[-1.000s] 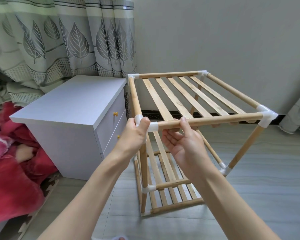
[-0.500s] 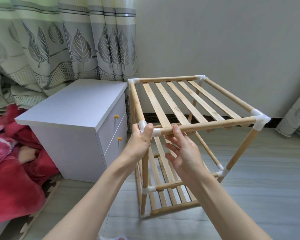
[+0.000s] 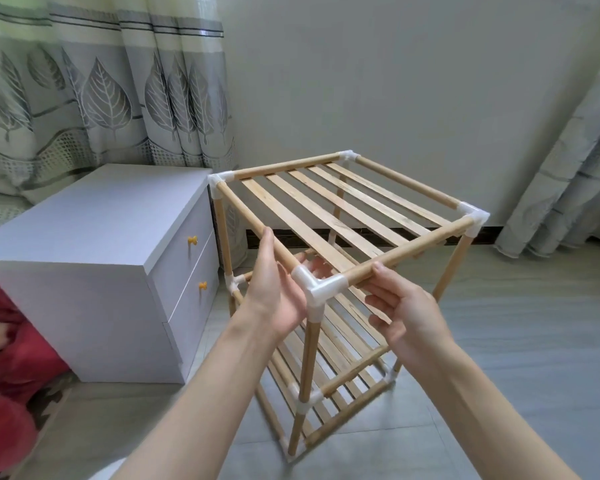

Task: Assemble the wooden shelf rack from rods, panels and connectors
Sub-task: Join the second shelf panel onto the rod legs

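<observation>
The wooden shelf rack (image 3: 329, 216) stands upright on the floor, slatted tiers joined by white corner connectors (image 3: 317, 285).

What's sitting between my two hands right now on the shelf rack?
In the head view, the white corner connector of the rack's near top corner lies between the left hand and the right hand, with the upright rod running down from it.
</observation>
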